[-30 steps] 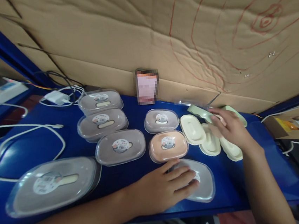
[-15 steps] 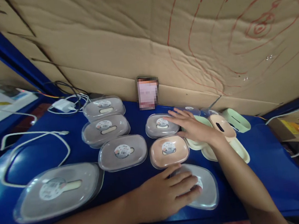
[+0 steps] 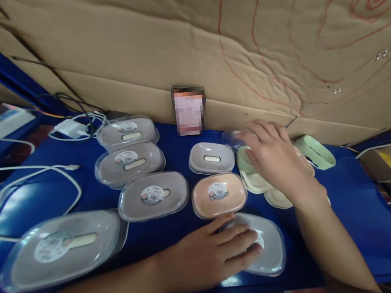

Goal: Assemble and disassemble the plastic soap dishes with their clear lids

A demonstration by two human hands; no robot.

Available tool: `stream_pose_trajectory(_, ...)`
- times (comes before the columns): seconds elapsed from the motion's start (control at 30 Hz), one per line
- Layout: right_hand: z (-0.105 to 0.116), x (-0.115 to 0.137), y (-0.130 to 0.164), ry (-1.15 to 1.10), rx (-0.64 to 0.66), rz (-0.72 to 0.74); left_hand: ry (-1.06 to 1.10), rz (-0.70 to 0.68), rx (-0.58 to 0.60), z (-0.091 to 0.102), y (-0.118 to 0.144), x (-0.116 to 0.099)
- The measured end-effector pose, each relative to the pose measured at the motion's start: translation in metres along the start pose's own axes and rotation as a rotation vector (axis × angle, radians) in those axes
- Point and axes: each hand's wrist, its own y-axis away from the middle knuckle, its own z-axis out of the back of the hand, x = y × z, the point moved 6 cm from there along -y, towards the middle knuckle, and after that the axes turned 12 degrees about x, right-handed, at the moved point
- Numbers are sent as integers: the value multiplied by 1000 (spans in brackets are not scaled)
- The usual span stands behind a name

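My left hand [image 3: 219,250] lies flat, palm down, on a clear plastic lid [image 3: 272,245] at the table's front edge. My right hand [image 3: 276,161] hovers, blurred, over a pile of cream and pale green soap dish parts [image 3: 254,184]. Its fingertips curl on a small clear lid [image 3: 231,138] behind the pile. Left of that hand stands a small grey soap box [image 3: 211,157] with no sticker on top. In front of that box is a peach soap box [image 3: 219,195] with a stickered lid.
Three closed grey soap boxes [image 3: 153,195] run in a diagonal row at centre left, and a bigger one [image 3: 59,244] sits front left. White cables and a charger [image 3: 65,129] lie at the left. A green dish [image 3: 315,151] rests at the right. A cardboard wall [image 3: 185,41] backs the blue table [image 3: 355,223].
My right hand went left to the small grey box, then drew back right. That box's stickered top no longer shows. My left hand stayed on its lid.
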Motion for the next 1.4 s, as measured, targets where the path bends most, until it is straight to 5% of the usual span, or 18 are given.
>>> stream_pose_trajectory(0.17,-32,28,0,-214,261,220,-8,-7,-8,-2,1,-1)
stream_pose_trajectory(0.33,-56,30,-5,-264,342,257,-10,-1,-3,-2,1,0)
stream_pose_trajectory(0.83,-52,33,-2,-249,313,249,-21,-24,-1,-1,0,-4)
stream_pose_trajectory(1.2,-70,33,-8,-320,333,301,-44,-81,-61,-3,2,-12)
stream_pose_trajectory(1.4,-59,26,-9,-355,327,303,-54,-86,-47,-4,2,-12)
